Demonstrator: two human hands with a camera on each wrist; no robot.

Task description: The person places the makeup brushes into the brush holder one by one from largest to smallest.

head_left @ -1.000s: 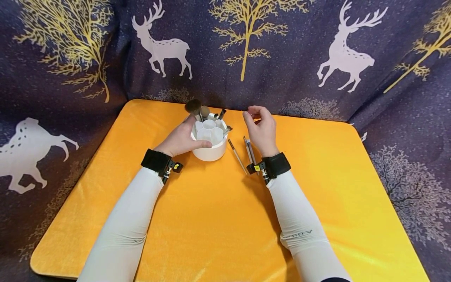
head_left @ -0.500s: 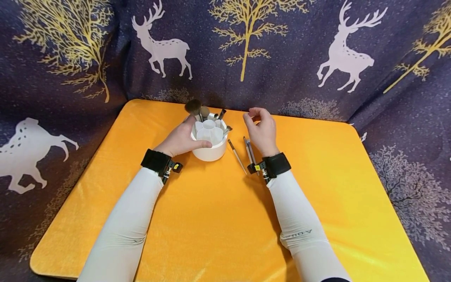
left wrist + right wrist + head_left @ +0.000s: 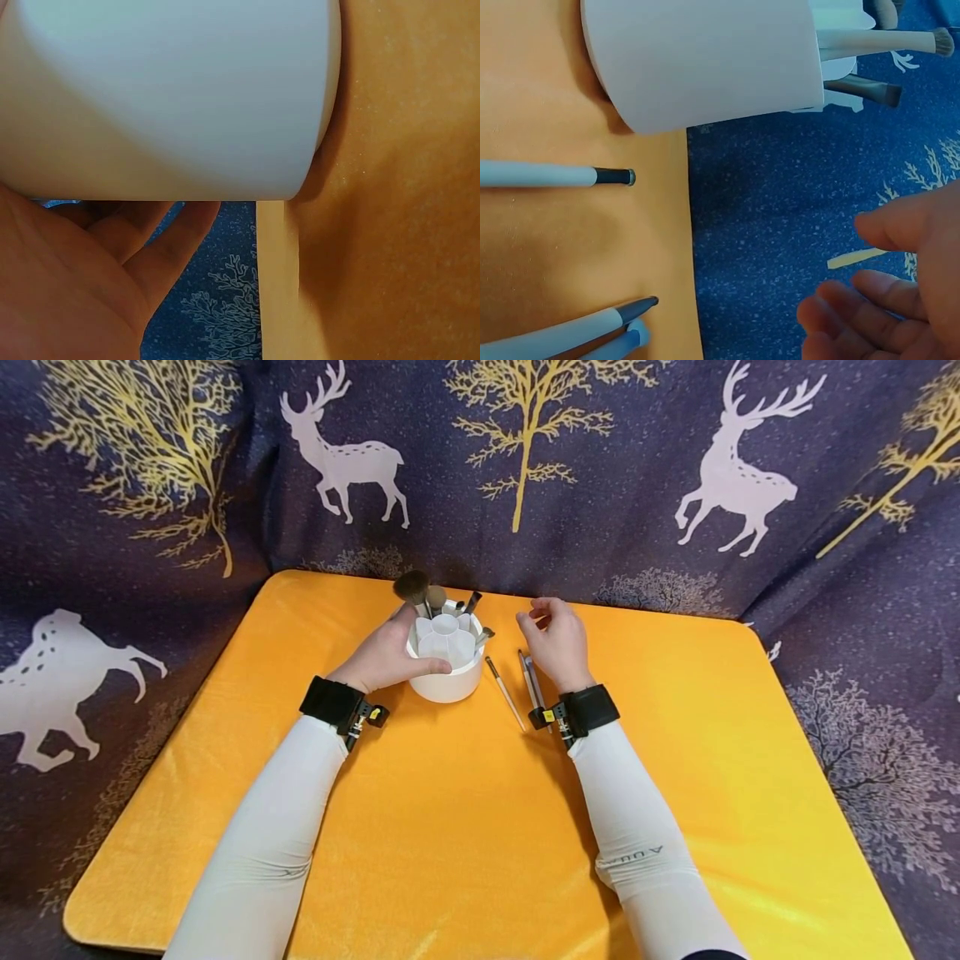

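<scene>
White round makeup-brush holder (image 3: 447,688), one: upright on the orange-covered table (image 3: 450,827) near its far edge, petal-shaped compartments inside. Your left hand (image 3: 385,653) is clamped on it, thumb along the near rim. Contents, heads up, include a large fluffy dark brush (image 3: 412,587), a round-headed brush (image 3: 437,598) beside it, and a pale-handled brush (image 3: 889,40) leaning out rightward. Your right hand (image 3: 561,645): raised right of the holder, apart from it, fingers loosely curled, a gap between thumb and fingertips. Loose: a slim brush (image 3: 506,694) just right of the holder; farther right, a pair of brushes (image 3: 562,334) side by side. Backdrop: dark curtain (image 3: 600,527), deer-and-tree print.
</scene>
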